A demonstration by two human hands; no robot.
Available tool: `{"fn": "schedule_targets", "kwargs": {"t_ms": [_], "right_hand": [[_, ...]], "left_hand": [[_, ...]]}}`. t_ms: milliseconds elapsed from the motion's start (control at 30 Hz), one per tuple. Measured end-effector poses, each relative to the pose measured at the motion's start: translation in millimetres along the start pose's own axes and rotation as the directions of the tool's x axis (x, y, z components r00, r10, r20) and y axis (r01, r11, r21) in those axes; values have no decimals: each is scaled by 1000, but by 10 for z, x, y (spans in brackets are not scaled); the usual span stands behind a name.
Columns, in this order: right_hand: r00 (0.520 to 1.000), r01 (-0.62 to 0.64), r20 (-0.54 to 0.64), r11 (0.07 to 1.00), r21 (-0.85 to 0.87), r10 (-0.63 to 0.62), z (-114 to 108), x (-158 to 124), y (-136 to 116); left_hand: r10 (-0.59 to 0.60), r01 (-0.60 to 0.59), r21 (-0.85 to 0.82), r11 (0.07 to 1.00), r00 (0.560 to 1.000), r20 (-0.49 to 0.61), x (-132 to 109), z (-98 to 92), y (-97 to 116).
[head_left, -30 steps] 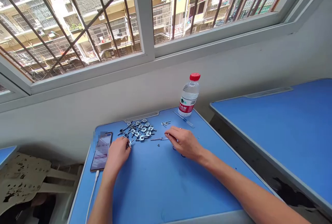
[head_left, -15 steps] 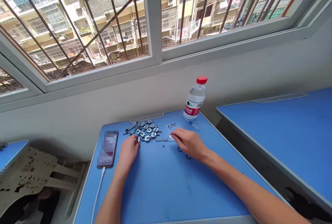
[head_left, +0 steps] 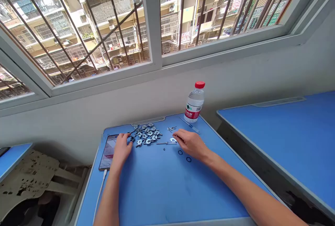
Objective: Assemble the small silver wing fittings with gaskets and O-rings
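Note:
At the left end of a pile of small silvery metal parts (head_left: 148, 133), my left hand (head_left: 121, 150) has thumb and forefinger apart beside dark round pieces (head_left: 132, 138). Part of this hand covers the phone's right side. My right hand (head_left: 190, 144) pinches a small flat metal plate (head_left: 172, 140) with a hole in it, just above the desk. Below that plate lies a thin screwdriver (head_left: 163, 143) with a clear handle. Two black rings (head_left: 188, 159) rest on the desk under my right hand. A tiny dark nut-like piece (head_left: 164, 149) sits between the hands.
A phone (head_left: 107, 154) with a white cable (head_left: 101, 192) lies at the desk's left edge. At the back right stands a red-capped water bottle (head_left: 195, 103), with another thin screwdriver (head_left: 190, 126) before it. A few metal parts (head_left: 171, 128) lie apart. A second blue desk (head_left: 282, 128) is to the right.
My left hand has moved left from the front of the pile toward the phone, and a metal part now lies where it was. My right hand stays nearly in place.

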State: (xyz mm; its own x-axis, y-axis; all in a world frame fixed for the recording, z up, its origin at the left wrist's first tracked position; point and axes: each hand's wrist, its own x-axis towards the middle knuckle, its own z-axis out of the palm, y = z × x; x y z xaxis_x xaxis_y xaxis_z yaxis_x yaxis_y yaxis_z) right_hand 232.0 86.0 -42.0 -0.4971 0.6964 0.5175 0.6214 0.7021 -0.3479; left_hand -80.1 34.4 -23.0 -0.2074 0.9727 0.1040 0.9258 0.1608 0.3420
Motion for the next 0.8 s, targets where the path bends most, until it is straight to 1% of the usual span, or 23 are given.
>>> {"fn": "schedule_targets", "kwargs": {"t_ms": [167, 333, 500, 600, 700, 800], "right_hand": [[1000, 8, 19, 1000, 1, -8, 3, 5, -16], [1000, -2, 22, 1000, -10, 2, -12, 12, -17], [1000, -3, 30, 1000, -17, 4, 7, 11, 6], [999, -4, 32, 1000, -22, 5, 11, 13, 21], [999, -10, 30, 1000, -27, 11, -1, 16, 29], [999, -24, 26, 999, -36, 25, -14, 18, 30]], "left_hand": [[29, -28, 64, 998, 1000, -7, -4, 98, 65], [13, -11, 121, 993, 1000, -16, 6, 106, 100], [-2, 7, 143, 990, 1000, -29, 20, 102, 131], [-8, 14, 134, 991, 999, -43, 10, 57, 146], [-9, 17, 110, 994, 997, -76, -29, -50, 163], [38, -30, 71, 997, 993, -112, -107, -184, 225]]}}
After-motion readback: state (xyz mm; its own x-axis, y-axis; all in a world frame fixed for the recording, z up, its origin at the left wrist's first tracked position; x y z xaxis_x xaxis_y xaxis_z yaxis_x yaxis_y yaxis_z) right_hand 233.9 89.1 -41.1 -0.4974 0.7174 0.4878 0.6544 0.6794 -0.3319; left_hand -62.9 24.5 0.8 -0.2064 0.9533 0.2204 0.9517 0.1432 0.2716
